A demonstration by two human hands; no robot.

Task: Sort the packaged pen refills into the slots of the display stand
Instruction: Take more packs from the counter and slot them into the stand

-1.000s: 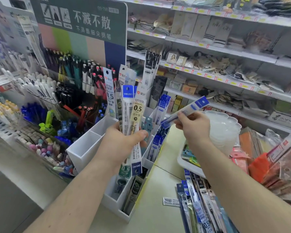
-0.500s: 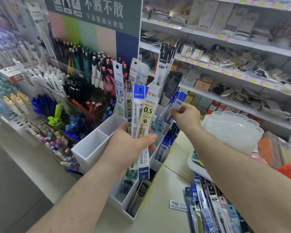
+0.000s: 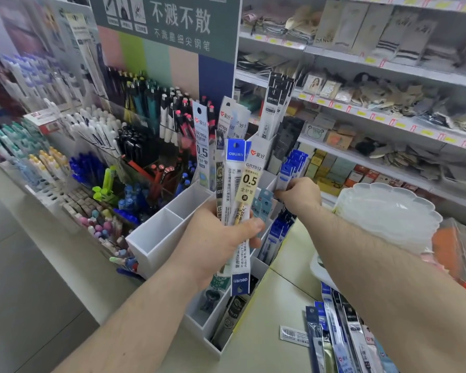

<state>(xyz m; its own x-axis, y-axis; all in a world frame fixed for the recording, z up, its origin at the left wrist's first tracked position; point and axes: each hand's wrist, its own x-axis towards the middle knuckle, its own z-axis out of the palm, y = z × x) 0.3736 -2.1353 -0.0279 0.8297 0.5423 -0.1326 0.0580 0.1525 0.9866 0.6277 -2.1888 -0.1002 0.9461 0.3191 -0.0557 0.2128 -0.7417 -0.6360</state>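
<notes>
Your left hand (image 3: 221, 243) grips a fan of refill packs (image 3: 240, 200) upright above the display stand (image 3: 172, 224); your right hand (image 3: 299, 196) pinches a blue-topped pack (image 3: 285, 175) at the stand's right-side slot.

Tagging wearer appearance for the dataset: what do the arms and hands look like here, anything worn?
Two bare forearms, no sleeves in view. Left hand and right hand show no gloves, and no rings, watch or wristband can be seen. Fine hair shows on both forearms.
</notes>
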